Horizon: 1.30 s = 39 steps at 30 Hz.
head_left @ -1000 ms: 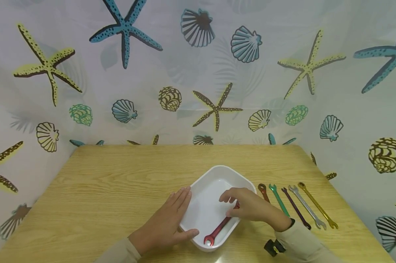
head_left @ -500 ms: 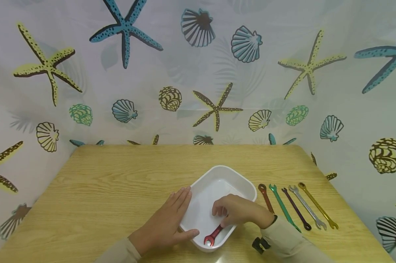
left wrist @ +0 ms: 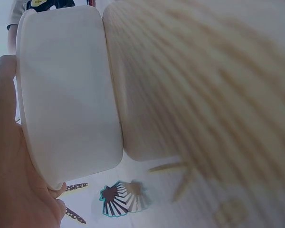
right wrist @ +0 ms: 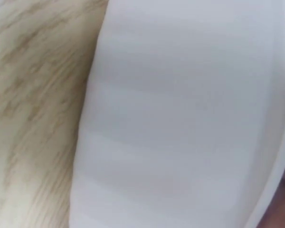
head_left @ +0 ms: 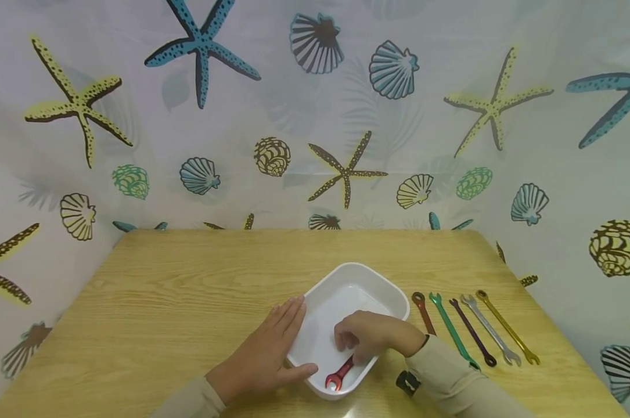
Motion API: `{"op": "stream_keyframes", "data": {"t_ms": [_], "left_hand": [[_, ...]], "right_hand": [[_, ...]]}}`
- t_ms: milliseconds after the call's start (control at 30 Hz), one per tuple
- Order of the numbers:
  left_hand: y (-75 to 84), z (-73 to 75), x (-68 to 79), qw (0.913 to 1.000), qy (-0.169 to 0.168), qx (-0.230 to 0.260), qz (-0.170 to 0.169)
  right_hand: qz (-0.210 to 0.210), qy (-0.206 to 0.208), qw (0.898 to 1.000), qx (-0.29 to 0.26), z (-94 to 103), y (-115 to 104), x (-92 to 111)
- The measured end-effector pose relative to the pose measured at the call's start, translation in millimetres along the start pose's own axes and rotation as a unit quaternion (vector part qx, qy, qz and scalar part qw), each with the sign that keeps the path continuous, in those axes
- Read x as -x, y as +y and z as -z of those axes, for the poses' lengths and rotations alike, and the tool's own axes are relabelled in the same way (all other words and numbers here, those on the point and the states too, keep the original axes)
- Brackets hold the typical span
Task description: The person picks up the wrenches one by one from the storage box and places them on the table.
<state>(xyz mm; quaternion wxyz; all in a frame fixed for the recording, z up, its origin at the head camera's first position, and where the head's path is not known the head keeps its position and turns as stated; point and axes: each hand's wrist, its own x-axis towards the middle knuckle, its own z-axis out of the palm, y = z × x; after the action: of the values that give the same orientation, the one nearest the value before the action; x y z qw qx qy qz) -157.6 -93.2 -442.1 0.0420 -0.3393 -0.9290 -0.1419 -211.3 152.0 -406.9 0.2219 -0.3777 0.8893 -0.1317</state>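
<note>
A white plastic tub [head_left: 315,313] stands on the wooden table, its long side slanting up to the right. My left hand [head_left: 262,348] rests along its left rim with fingers straight and thumb over the near corner. In the left wrist view, the left hand [left wrist: 19,156] lies against the rim beside the tub's side wall. A red wrench [head_left: 338,374] lies inside the tub, its open-end jaw toward the near corner. My right hand [head_left: 374,334] reaches over the right rim and pinches the wrench's shaft with curled fingers, hiding its far end. The tub wall [right wrist: 180,118] fills the right wrist view.
Several wrenches lie in a row right of the tub: a reddish-brown one [head_left: 423,310], a green one [head_left: 450,325], a purple one [head_left: 472,331], a silver one [head_left: 489,328] and a gold one [head_left: 508,325]. A patterned curtain [head_left: 315,116] surrounds the table.
My right hand has moved left and down into the tub, its fingers curling in at the red wrench. The left hand, tub and row of wrenches have stayed put.
</note>
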Motion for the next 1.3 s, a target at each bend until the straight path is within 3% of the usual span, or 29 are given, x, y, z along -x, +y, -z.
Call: {"op": "stream_keyframes", "data": {"t_ms": [267, 433, 800, 1300], "left_hand": [[-0.2, -0.2, -0.2, 1.0, 0.0, 0.0, -0.003], [-0.5, -0.6, -1.3, 1.0, -0.004, -0.002, -0.002], [-0.7, -0.2, -0.8, 1.0, -0.001, -0.003, -0.006], [0.2, -0.2, -0.2, 0.9999, 0.011, -0.002, -0.011]], "right_hand": [[0.003, -0.034, 0.998, 0.058, 1.0, -0.4, -4.1], [0.012, -0.039, 0.997, 0.067, 0.7, 2.9, -5.6], [0.042, -0.016, 0.999, 0.02, 2.0, 8.0, -3.0], [0.071, 0.02, 0.997, 0.01, 0.8, 9.0, -3.6]]}}
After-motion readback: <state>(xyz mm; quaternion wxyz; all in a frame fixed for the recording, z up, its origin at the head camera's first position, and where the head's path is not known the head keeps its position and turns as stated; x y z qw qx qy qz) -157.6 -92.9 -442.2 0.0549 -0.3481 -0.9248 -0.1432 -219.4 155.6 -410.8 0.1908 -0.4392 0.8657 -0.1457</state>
